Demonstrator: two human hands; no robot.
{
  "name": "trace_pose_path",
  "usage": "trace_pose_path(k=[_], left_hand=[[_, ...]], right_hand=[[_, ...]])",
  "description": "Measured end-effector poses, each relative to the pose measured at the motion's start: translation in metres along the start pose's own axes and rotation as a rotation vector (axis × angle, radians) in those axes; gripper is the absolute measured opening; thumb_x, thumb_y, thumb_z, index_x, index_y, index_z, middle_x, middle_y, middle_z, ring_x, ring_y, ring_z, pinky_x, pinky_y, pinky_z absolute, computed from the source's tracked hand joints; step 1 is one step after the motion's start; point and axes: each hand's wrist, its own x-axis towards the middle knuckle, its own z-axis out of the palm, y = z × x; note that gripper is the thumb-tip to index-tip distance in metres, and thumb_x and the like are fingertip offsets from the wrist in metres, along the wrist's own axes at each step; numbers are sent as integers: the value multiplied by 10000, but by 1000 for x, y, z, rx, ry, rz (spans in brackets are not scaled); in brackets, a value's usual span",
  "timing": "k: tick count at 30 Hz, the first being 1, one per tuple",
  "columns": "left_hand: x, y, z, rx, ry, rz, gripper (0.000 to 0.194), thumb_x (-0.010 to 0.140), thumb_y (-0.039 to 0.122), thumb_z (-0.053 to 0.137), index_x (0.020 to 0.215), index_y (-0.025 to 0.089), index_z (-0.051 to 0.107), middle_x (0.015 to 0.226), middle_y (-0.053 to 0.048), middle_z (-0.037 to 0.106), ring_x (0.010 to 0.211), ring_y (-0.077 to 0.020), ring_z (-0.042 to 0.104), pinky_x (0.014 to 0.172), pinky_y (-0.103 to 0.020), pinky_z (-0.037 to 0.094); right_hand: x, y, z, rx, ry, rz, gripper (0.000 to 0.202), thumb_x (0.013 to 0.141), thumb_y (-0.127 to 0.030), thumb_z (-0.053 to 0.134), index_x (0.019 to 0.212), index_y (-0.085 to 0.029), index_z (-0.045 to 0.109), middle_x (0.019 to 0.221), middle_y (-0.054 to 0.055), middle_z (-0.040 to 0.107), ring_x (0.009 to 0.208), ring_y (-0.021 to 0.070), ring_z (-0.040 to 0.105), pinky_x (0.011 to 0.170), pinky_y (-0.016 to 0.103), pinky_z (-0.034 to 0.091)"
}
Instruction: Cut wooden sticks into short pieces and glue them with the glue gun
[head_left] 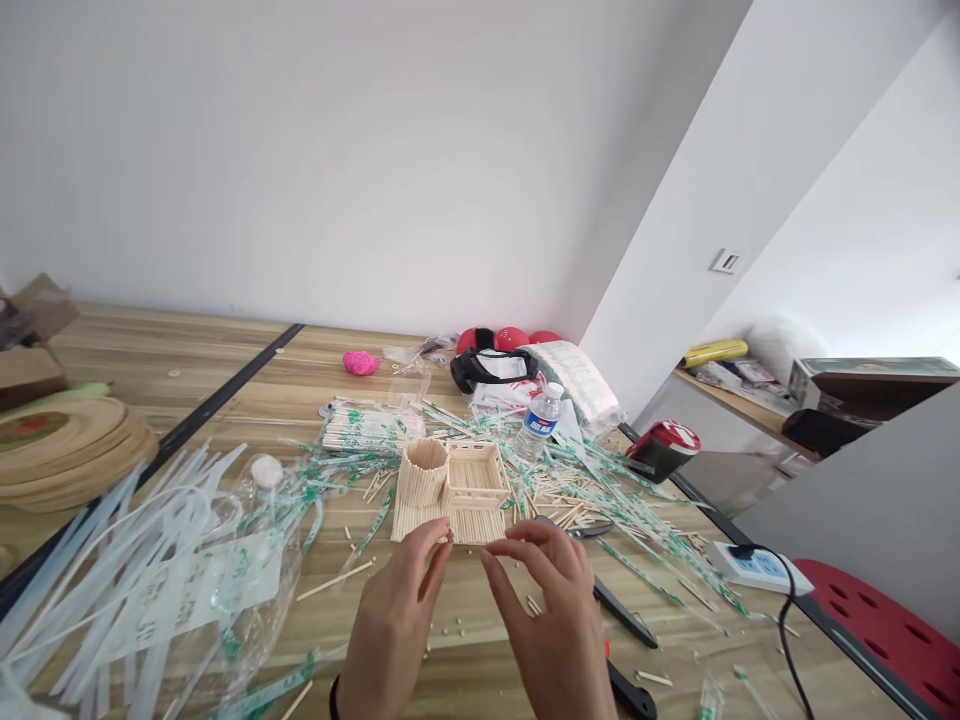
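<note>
Just in front of a small model of wooden sticks [480, 526], my left hand [397, 610] has its thumb and index finger closed in a pinch. Opposite it, my right hand [551, 605] also brings thumb and fingertips together. Whatever is between the fingers of either hand is too small to make out. The model has a flat stick base, a round stick cup [424, 473] at its left and a rectangular stick box [477, 474] at its right. Both hands are on the near side of the base, with the fingertips close to its front edge.
Loose sticks [570, 497] and green-printed wrappers [622, 470] are strewn to the right, near scissors [589, 531] and a water bottle [538, 422]. Left lie glue sticks [165, 560] and a tape roll [67, 450]. A black-handled tool [626, 612] and a power strip [757, 568] are right.
</note>
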Motion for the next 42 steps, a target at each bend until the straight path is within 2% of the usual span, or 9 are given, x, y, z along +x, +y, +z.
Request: trace_pose_path(k=[10,15,22,26,31,33,36,40,42], left_hand=[[-10,-27,11,136,-37,278,530,876,23,492,1343,270,444,1285,-62,659,1170,-223,617,991,-328,507],[-12,-32,12,158,-84,292,506,891,2,420,1332,246,475,1321,-79,630,1206,-223,587,1011,-344,494],[-4,-29,16,83,-37,225,414,898,67,477,1261,245,567,1290,-72,655,1170,-253,614,973,-344,516],[8,-3,-4,81,63,52,274,859,165,588,1111,257,647,1168,-62,725,1057,-282,679,939,-382,523],[13,29,-58,42,237,-232,202,762,309,708,960,336,674,1038,12,761,880,-279,721,826,-352,537],[14,25,-74,159,176,-330,210,739,355,712,941,351,652,1000,13,767,872,-299,725,720,-339,544],[13,2,-80,221,-137,-439,201,759,365,659,952,319,628,1027,-40,761,914,-337,717,719,-387,545],[8,-31,-62,278,-479,-425,509,600,233,738,1098,188,646,1188,-222,689,1102,-447,615,915,-557,454],[13,-42,-48,243,-468,-382,535,618,215,710,1145,170,627,1216,-232,670,1139,-451,589,966,-584,402]], right_hand=[[10,-16,22,-98,-30,76,109,789,-336,676,737,-268,745,913,65,667,909,307,558,801,453,343],[12,-12,26,-75,-50,97,122,787,-337,662,728,-276,749,911,61,678,877,289,569,780,435,350],[15,-3,35,-25,-28,142,207,825,-380,616,707,-262,737,897,57,671,870,280,562,768,406,362],[16,14,50,-15,-10,158,238,841,-394,602,708,-246,732,908,71,665,888,291,540,779,424,355],[20,44,72,-7,43,173,341,872,-440,541,684,-221,723,906,106,661,893,309,515,789,465,364],[21,51,80,25,49,156,316,873,-418,551,700,-217,724,894,98,657,885,287,520,819,460,384],[21,54,94,85,44,129,238,868,-363,586,736,-218,721,901,79,655,913,253,535,849,416,416],[19,53,117,168,15,147,166,879,-320,603,842,-175,675,949,44,654,935,206,587,847,404,468],[16,53,130,212,7,193,175,896,-318,589,946,-159,645,1015,45,652,933,197,614,835,414,496]])
